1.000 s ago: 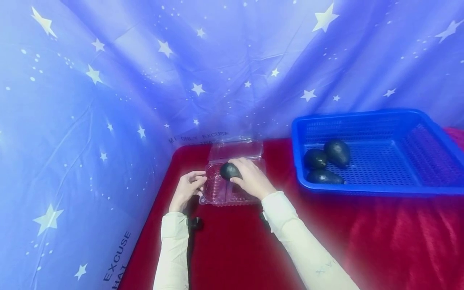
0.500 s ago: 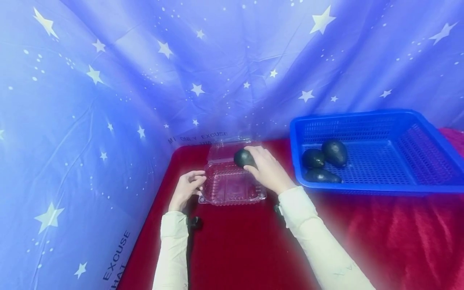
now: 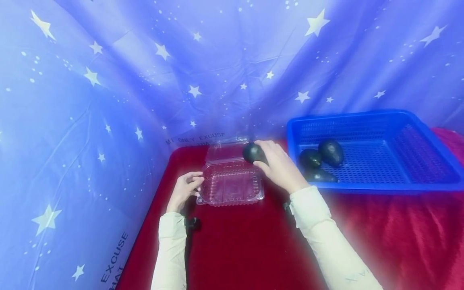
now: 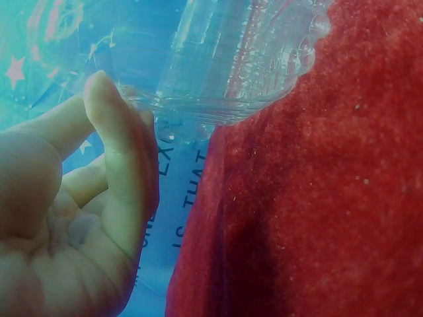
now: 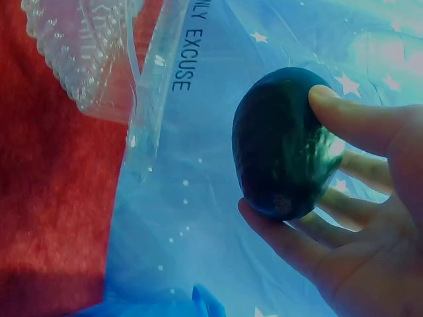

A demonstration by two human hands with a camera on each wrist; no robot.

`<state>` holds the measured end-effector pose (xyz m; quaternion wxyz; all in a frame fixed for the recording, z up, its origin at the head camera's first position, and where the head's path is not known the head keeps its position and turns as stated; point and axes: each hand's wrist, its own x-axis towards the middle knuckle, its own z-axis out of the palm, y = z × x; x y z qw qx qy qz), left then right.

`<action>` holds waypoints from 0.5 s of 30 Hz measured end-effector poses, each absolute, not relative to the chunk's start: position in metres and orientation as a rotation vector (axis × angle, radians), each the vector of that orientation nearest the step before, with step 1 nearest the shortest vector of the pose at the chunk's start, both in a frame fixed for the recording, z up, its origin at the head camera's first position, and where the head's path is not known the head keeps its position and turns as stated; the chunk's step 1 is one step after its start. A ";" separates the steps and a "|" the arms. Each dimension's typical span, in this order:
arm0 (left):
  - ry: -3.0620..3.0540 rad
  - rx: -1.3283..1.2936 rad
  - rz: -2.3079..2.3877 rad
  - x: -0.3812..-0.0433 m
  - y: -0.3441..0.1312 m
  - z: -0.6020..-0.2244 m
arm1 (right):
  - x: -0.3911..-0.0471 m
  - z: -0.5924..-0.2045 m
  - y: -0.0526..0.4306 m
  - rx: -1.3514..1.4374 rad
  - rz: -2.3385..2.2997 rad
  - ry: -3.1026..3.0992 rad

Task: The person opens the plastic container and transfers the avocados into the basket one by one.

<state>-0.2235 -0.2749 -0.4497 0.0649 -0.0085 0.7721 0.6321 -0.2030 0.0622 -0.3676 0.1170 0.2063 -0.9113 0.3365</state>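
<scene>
My right hand [image 3: 279, 165] grips a dark green avocado [image 3: 252, 153] between thumb and fingers, above the right back part of a clear plastic clamshell box [image 3: 232, 187]. In the right wrist view the avocado [image 5: 281, 145] shows whole, with the fingers curled behind it. The box stands with its lid [image 3: 226, 152] folded back toward the curtain, and nothing lies in its base. At the box's left rim, my left hand [image 3: 184, 189] pinches the edge; the left wrist view shows thumb and fingertip right at the clear plastic [image 4: 198, 105].
To the right, a blue plastic basket [image 3: 373, 186] holds three avocados [image 3: 330, 153] at its left end. Red cloth [image 3: 232, 249] covers the table. A blue starry curtain [image 3: 217, 60] rises close behind the box and along the left side.
My right hand has carried the avocado from over the box's base up, back and to the right. The left hand stays at the box's left rim. The view has shifted slightly.
</scene>
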 end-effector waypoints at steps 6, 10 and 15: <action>2.339 -0.033 1.905 -0.222 -0.276 -0.449 | -0.200 -0.367 0.073 0.591 0.991 -2.636; 2.332 -0.038 1.904 -0.223 -0.276 -0.449 | -0.197 -0.367 0.084 0.572 1.004 -2.613; 2.335 -0.028 1.884 -0.223 -0.275 -0.449 | -0.193 -0.368 0.102 0.511 1.017 -2.619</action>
